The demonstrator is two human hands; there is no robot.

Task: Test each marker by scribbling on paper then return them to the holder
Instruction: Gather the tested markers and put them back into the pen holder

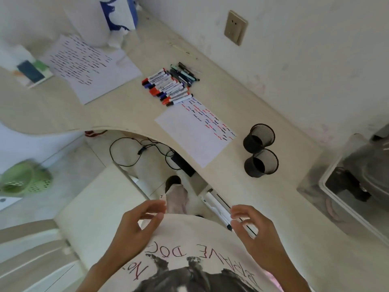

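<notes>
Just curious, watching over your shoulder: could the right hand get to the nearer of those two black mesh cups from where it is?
Probably yes. The right hand is empty and open near the body, and bare desk lies between it and the nearer mesh cup. Nothing stands in between.

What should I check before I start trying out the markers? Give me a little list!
1. Markers within view: ok. A row of markers lies on the desk, beside some pens.
2. Paper ready: ok. The sheet has bare space below its squiggles.
3. Holders upright and open: ok. Two black mesh cups stand side by side; no markers stick out of them.
4. Hands free: ok. The left hand and right hand are open, holding nothing.
5. Caps on: ok for the markers that show clearly; some are too small to tell.
</notes>
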